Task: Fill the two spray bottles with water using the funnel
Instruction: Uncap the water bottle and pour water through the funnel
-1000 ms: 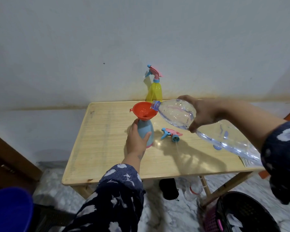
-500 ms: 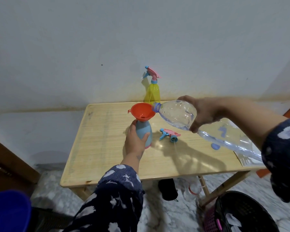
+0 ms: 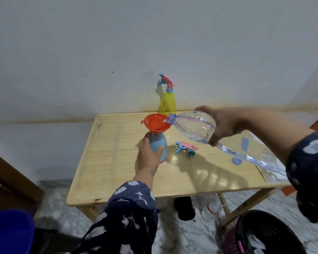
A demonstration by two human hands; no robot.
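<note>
My left hand (image 3: 149, 156) grips the blue spray bottle (image 3: 159, 144), which stands upright on the wooden table (image 3: 116, 158) with its head off. An orange funnel (image 3: 157, 123) sits in its neck. My right hand (image 3: 221, 123) holds a large clear water bottle (image 3: 193, 126) tilted down to the left, its mouth over the funnel's rim, with water running in. The blue bottle's pink-and-blue spray head (image 3: 186, 148) lies on the table beside it. A yellow spray bottle (image 3: 167, 101) with its head on stands at the table's back edge by the wall.
A blue cap (image 3: 236, 160) lies on the table under the water bottle, and papers (image 3: 270, 173) lie at the right edge. Under the table are a black object (image 3: 184, 208) and a small clear bottle (image 3: 211, 208). A black basket (image 3: 268, 233) stands at lower right, a blue tub (image 3: 9, 231) at lower left.
The water bottle has tipped a little lower, and its mouth now sits over the funnel's rim. My left hand keeps its grip on the blue bottle.
</note>
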